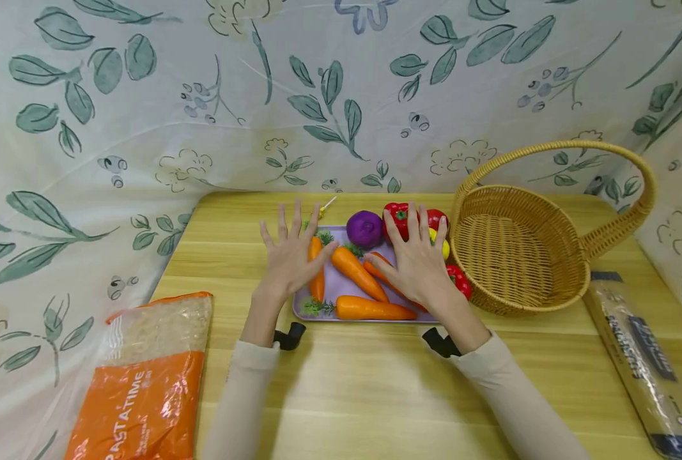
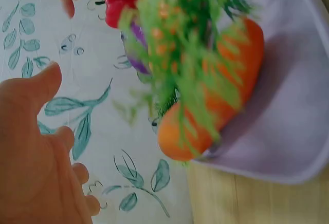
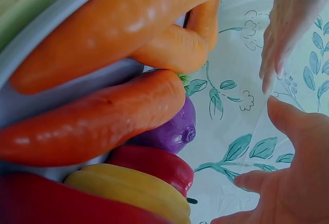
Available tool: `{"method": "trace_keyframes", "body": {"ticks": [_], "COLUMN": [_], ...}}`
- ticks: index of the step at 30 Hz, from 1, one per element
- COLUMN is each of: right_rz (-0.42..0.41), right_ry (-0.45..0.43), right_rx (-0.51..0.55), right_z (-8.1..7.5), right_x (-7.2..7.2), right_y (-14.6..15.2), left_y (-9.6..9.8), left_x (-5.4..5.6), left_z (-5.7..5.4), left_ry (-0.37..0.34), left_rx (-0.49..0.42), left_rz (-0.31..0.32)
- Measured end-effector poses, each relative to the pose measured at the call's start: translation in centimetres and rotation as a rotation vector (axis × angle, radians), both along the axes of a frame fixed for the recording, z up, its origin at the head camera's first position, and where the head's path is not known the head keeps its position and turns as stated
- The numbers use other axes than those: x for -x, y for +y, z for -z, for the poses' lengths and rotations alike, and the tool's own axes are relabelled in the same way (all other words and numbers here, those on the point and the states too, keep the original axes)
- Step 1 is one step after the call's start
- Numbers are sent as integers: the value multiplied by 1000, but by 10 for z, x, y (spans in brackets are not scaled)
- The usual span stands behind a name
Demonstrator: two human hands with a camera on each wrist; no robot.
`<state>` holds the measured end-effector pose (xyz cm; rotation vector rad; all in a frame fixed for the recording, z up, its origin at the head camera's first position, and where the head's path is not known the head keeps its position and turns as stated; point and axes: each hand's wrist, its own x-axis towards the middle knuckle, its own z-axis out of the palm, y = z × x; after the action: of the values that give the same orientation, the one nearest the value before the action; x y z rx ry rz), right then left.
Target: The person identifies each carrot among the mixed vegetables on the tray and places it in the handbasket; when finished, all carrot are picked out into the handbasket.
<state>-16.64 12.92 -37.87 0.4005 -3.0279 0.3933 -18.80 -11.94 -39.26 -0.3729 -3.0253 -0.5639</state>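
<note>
Four orange carrots lie on a lilac tray (image 1: 332,284), in the space below and between the two hands. The left carrot (image 1: 317,281) lies just beside the thumb of the left hand (image 1: 290,259), its leafy top toward the far edge. The middle carrot (image 1: 359,273) slants between the hands, and the near carrot (image 1: 375,308) lies crosswise, closer to the person than either palm. The fourth carrot (image 1: 378,260), redder in the right wrist view, runs partly hidden under the right hand (image 1: 421,268).

Both hands hang with fingers spread wide and thumbs pointing inward, holding nothing; in the wrist views each hand is apart from the vegetables.

Beyond the right thumb, between the two hands, sits a purple onion (image 1: 365,229). Red peppers (image 1: 459,281) and a yellow pepper (image 1: 445,248) cluster behind and to the right of the right hand. Farther right stands a wicker basket (image 1: 516,306) with a tall arched handle, and nearer the person on that side lies a long packet (image 1: 640,364).

To the left of the left hand and nearer the person is an orange pasta bag (image 1: 145,390). All rest on a wooden table (image 1: 352,383); behind the hands hangs a leaf-patterned cloth (image 1: 202,121).
</note>
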Motion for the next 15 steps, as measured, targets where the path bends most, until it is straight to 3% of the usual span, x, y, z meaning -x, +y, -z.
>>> {"method": "trace_keyframes", "body": {"ticks": [9, 15], "right_rz": [-24, -38], "right_ry": [-3, 10], "right_rx": [1, -8], "right_z": [1, 0], "right_x": [-2, -5], "right_y": [2, 1], "left_y": [-36, -56], "left_x": [2, 3], "left_z": [12, 27], "left_ry": [-78, -198], "left_rx": [-155, -285], "left_rz": [73, 148]}}
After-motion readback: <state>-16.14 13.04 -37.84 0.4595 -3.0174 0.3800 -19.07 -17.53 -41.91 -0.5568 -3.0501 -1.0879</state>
